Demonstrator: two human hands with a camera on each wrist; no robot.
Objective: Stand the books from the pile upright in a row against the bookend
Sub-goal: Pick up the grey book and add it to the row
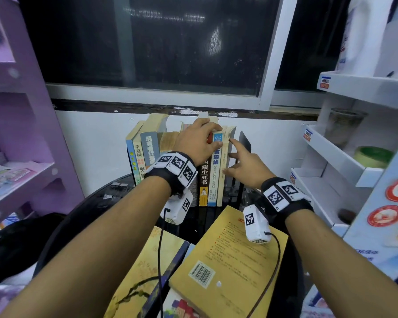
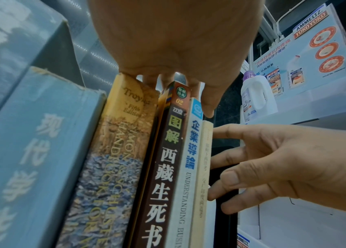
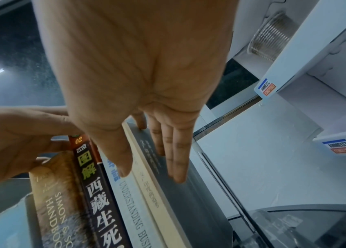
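A row of upright books stands on the round black table by the wall. A black bookend stands at the row's right end. My left hand curls over the tops of the brown book and the blue-and-white book, its thumb on their spines. My right hand lies with straight fingers flat on the grey cover of the thin cream book at the right end, between it and the bookend. A yellow book lies flat in front, partly over another flat book.
A purple shelf unit stands at the left and a white display shelf with bottles and jars at the right. A dark window is behind the row. Something black lies low at the left.
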